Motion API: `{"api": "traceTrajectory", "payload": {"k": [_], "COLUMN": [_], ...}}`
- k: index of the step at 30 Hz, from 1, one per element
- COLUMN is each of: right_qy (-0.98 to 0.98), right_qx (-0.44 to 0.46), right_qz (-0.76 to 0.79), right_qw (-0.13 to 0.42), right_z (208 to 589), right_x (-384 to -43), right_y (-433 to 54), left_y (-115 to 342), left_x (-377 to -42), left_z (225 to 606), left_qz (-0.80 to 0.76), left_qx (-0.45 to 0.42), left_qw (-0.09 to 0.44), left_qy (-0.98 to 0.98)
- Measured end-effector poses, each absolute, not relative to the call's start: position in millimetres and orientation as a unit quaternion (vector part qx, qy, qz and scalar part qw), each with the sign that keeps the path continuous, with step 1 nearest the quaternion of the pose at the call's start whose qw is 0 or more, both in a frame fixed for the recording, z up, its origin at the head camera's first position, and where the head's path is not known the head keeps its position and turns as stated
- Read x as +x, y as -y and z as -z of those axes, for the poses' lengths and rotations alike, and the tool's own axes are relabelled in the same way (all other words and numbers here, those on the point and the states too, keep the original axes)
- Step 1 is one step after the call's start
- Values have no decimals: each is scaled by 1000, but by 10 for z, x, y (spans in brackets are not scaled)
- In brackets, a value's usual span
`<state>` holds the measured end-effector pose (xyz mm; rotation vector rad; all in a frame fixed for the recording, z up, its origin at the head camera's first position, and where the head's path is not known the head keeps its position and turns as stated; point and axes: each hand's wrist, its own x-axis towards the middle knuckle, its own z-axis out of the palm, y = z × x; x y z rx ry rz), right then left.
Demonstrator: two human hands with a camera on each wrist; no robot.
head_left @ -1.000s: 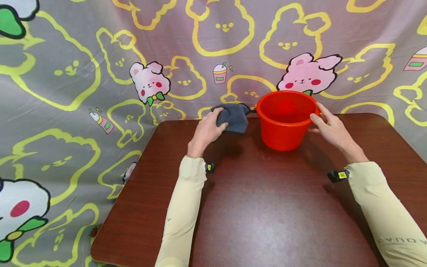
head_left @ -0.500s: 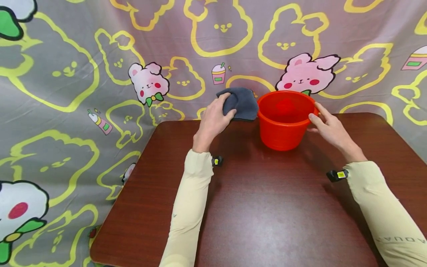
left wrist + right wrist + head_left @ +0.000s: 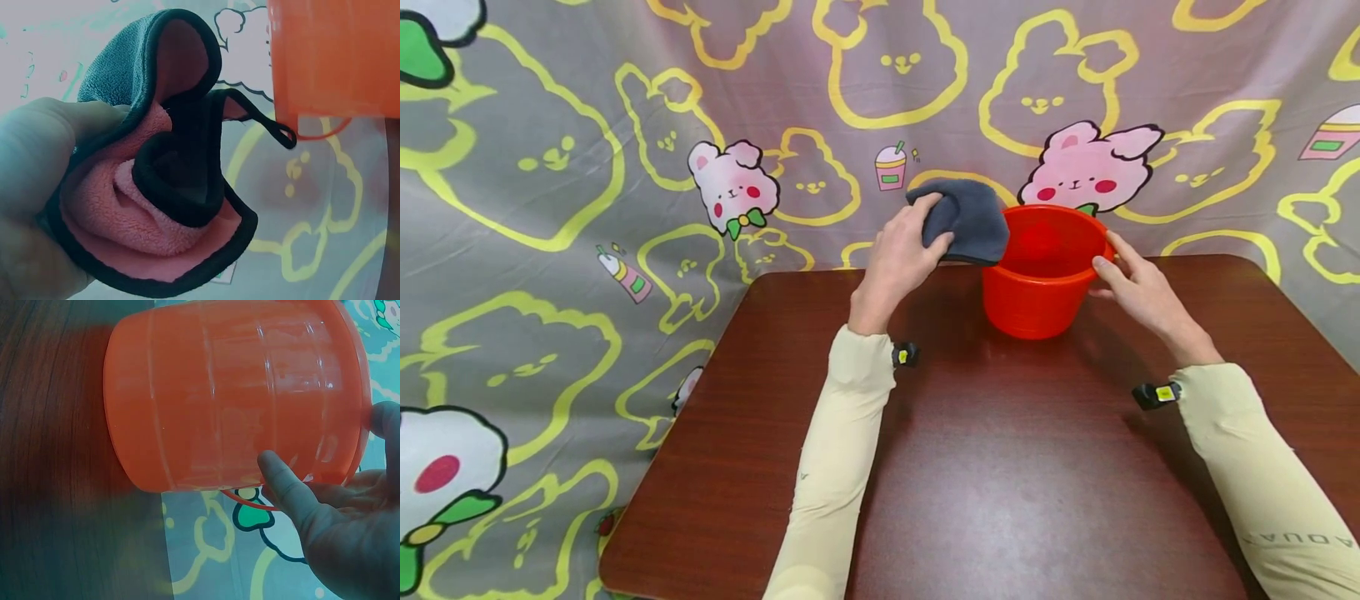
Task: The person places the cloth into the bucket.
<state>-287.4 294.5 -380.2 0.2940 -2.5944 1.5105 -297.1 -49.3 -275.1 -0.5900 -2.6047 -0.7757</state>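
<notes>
My left hand (image 3: 901, 258) grips a folded cleaning cloth (image 3: 973, 223), dark grey on the outside. In the left wrist view the cloth (image 3: 140, 215) shows a pink fluffy inner side, black edging and a small hanging loop (image 3: 278, 130). It is raised over the table and overlaps the left rim of a red plastic bucket (image 3: 1030, 304) in the head view. The bucket stands upright near the table's back edge. My right hand (image 3: 1142, 292) holds the bucket's right rim, and in the right wrist view one finger (image 3: 284, 484) lies along its outer wall.
A dark brown wooden table (image 3: 1000, 467) lies under both arms. Behind it and to the left hangs a grey curtain (image 3: 820, 75) printed with yellow outlines and cartoon animals. The bucket's thin red handle (image 3: 250, 503) shows on its far side.
My left hand has lifted the cloth and carried it to the right, from beside the bucket to its left rim. The right hand and the bucket stay where they were.
</notes>
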Motion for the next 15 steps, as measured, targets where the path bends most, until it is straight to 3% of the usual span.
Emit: {"api": "traceTrajectory", "payload": {"k": [15], "right_qy": [857], "right_qx": [100], "right_qz": [-502], "right_qw": [58], "right_z": [3818], "right_x": [-2889], "right_y": [-2942], "left_y": [326], "left_x": [-2888], "left_z": [2602], "left_qz": [284], "left_qx": [-223], "left_qw": [208], "left_qy": [909]}}
